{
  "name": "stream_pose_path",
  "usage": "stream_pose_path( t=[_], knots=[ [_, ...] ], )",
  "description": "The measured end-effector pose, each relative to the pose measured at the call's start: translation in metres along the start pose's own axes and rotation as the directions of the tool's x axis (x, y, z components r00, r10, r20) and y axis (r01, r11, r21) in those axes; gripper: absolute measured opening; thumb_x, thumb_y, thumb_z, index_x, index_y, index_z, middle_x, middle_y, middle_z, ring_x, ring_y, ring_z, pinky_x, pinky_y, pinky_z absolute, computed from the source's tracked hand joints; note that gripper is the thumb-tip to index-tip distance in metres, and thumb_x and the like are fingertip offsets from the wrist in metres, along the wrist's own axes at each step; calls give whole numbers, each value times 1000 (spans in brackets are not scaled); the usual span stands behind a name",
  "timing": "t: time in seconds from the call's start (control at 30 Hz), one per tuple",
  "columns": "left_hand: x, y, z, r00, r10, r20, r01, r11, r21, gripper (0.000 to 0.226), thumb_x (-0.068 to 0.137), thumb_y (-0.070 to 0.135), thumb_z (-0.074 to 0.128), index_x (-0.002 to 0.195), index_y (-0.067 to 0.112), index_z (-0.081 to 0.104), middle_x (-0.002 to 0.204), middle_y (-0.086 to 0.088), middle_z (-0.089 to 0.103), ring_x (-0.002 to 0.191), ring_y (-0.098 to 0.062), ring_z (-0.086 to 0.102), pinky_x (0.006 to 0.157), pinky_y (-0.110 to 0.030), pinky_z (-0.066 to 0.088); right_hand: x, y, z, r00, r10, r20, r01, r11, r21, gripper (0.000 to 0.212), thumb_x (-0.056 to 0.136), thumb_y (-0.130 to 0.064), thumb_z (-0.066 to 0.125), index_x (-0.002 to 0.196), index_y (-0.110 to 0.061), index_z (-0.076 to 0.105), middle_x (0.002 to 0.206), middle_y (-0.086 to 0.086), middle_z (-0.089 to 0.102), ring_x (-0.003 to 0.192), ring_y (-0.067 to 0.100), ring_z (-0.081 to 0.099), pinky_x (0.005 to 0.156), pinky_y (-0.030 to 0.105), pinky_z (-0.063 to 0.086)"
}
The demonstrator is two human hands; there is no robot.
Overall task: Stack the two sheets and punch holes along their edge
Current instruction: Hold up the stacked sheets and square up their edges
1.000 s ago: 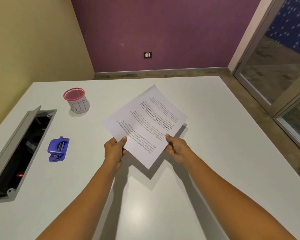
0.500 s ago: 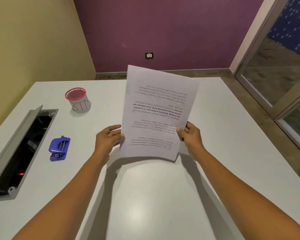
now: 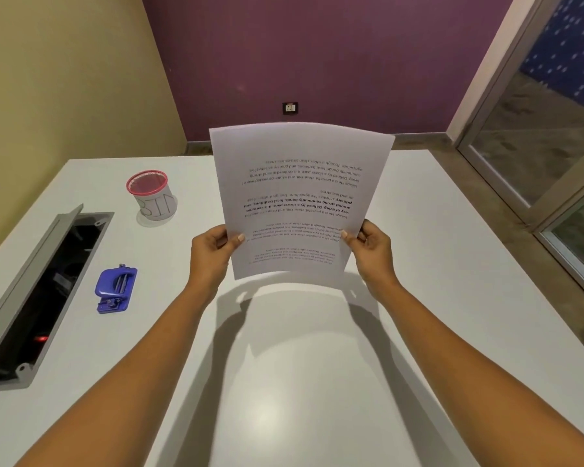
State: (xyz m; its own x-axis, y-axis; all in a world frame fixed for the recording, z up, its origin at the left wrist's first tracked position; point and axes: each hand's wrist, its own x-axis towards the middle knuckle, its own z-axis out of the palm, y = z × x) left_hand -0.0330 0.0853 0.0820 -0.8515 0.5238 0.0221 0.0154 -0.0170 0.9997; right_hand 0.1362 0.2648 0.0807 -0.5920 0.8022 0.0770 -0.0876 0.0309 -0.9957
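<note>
Left hand (image 3: 210,252) pinches left edge of sheets (image 3: 297,203), right hand (image 3: 371,251) pinches right edge; sheets upright above white table (image 3: 435,298), print upside down. Blue hole punch (image 3: 115,288) on table well left, near red-rimmed cup (image 3: 153,193)

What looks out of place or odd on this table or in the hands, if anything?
Two things. The sheets, held upright by the left hand and right hand, show their print upside down to the wearer. On the left of the table the cable hatch stands open, lid raised. Nothing looks spilled or damaged.
</note>
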Motion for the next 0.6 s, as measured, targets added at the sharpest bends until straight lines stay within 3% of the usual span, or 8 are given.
stream_pose_path(
  t=[0.2, 0.4, 0.6],
  knots=[
    [-6, -13, 2, 999, -42, 29, 41, 999, 29, 25, 86, 3, 58, 108, 14, 63, 105, -1, 66, 82, 1, 64, 70, -10, 51, -6, 17, -1, 998, 57, 4, -57, 995, -79, 24, 87, -6, 59, 110, -11, 61, 102, -4, 64, 86, -3, 61, 65, 5, 50],
    [-2, -4, 2, 1000, -2, 16, 2, 1000, 6, 23, 86, 2, 57, 104, 14, 65, 89, 9, 68, 72, 7, 66, 67, -7, 50, -3, 11, -2, 999, 27, -45, -28, 999, -41, 18, 87, -4, 59, 102, -12, 63, 95, -7, 66, 75, -11, 64, 65, 4, 50],
    [-6, -11, 1, 999, -44, 22, 44, 999, 7, 22, 84, 3, 61, 105, 11, 65, 90, 7, 68, 72, 8, 66, 63, -5, 48, -8, 17, -5, 999, 44, 13, -43, 997, -65, 19, 85, -4, 61, 101, -14, 61, 104, 1, 66, 94, 13, 64, 77, 14, 53]
  ],
)
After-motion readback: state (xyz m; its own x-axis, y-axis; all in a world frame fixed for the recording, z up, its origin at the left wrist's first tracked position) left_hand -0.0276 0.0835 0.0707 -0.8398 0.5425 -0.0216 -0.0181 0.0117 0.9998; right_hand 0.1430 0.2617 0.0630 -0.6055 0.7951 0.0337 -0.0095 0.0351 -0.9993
